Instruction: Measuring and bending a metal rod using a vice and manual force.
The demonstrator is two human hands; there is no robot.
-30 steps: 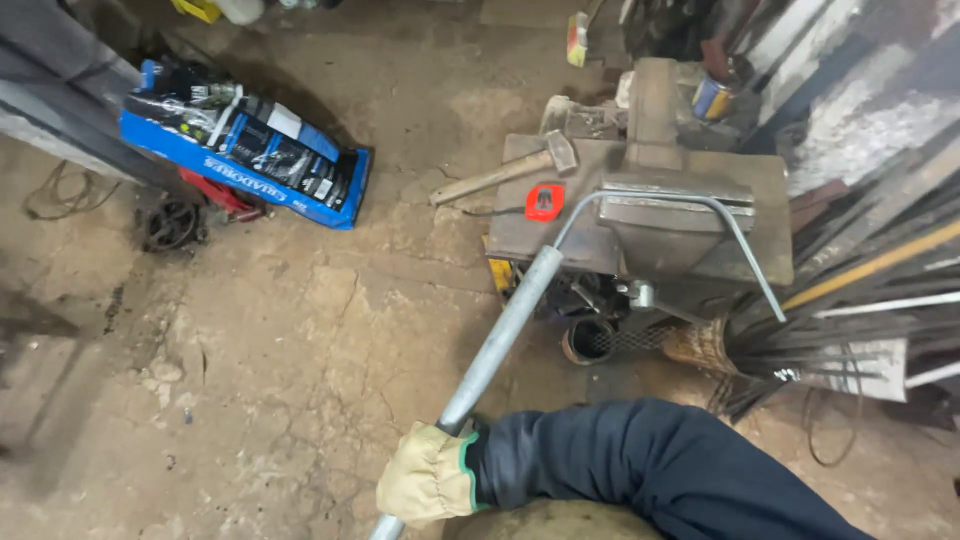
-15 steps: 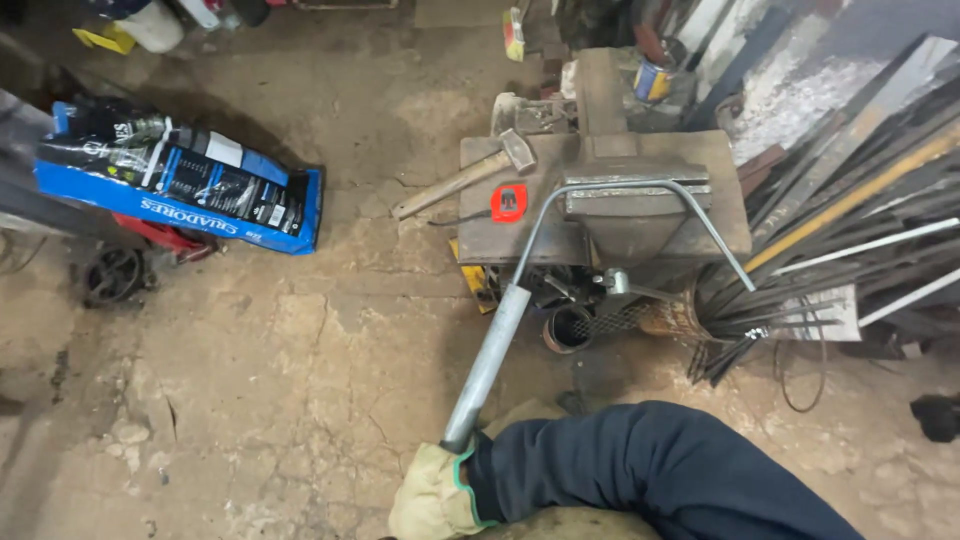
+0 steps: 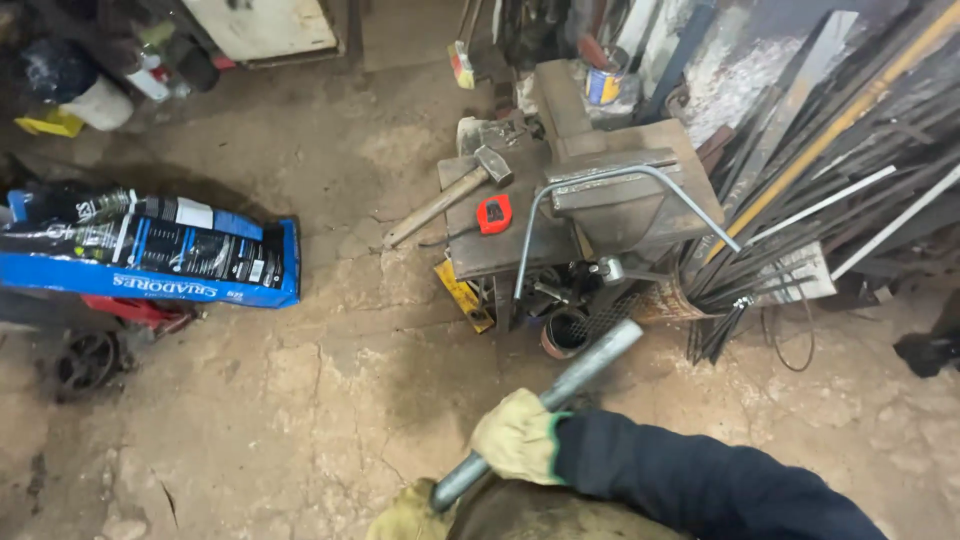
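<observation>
Steel pipe [image 3: 560,400] slanting low over dirt floor [image 3: 300,400], clear of bent rod [image 3: 600,180] on vise bench [image 3: 500,250]; my gloved right hand [image 3: 518,437] clamped round pipe, left hand [image 3: 410,515] gripping lower end

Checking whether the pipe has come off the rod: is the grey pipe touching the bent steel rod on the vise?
Apart. The head view shows the grey pipe ending over the floor, with a clear gap between its open end and the lower end of the bent steel rod.
</observation>
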